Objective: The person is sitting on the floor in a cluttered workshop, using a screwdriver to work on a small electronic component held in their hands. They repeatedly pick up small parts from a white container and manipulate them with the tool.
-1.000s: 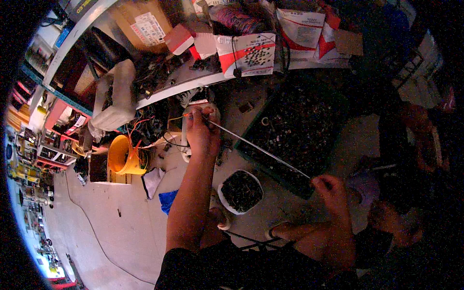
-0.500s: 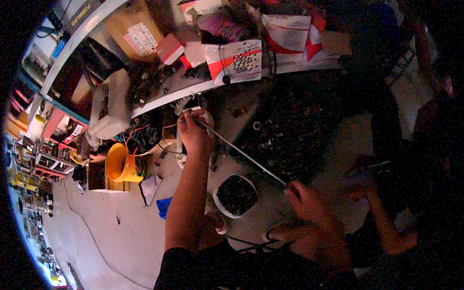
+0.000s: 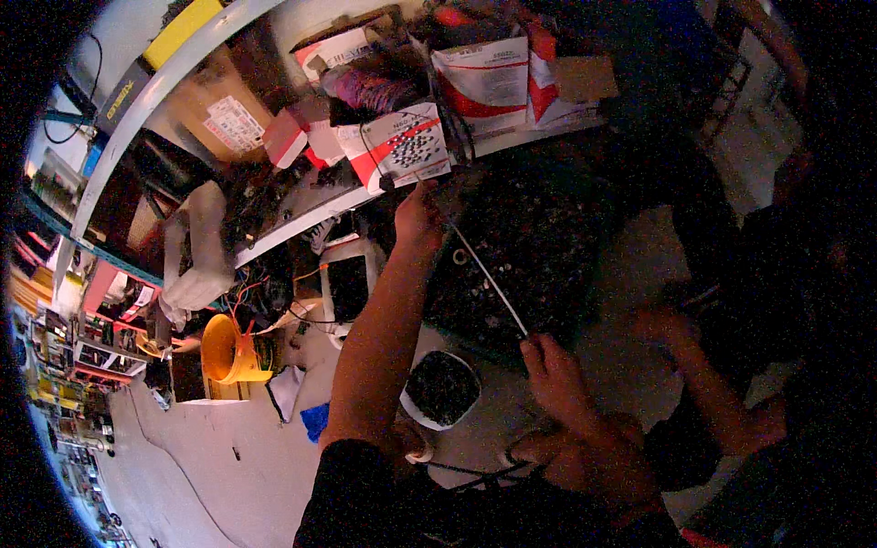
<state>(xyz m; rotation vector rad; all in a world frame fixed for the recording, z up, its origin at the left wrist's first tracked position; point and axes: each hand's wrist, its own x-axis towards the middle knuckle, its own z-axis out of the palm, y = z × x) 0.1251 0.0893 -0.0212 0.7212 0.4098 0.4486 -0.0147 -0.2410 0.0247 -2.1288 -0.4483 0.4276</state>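
Observation:
My right hand (image 3: 555, 374) is closed around the lower end of a thin, straight metal rod (image 3: 493, 285). It slants up and left over a large dark tray (image 3: 577, 320) of small loose pieces. At its far end, beside my left hand (image 3: 420, 219), I cannot tell whether rod and fingers touch. The left fingers are pinched near the shelf edge, below a white and red box (image 3: 402, 146); what they hold is too small and dark to name. A pale ring (image 3: 459, 258) lies among the pieces. Between my forearms stands a white tub (image 3: 475, 402) with dark contents.
A white-rimmed container (image 3: 373, 274) stands left of my left forearm. Further left are a yellow bucket (image 3: 219, 342), tangled wires and a blue cloth (image 3: 315, 422). Boxes fill the shelf (image 3: 301, 217) ahead. At the right, another person's hand (image 3: 665, 331) shows dimly.
My left hand has moved right, from beside the white-rimmed container to below the white and red box. The rod is still in my right hand and now stands steeper. The whole view has shifted.

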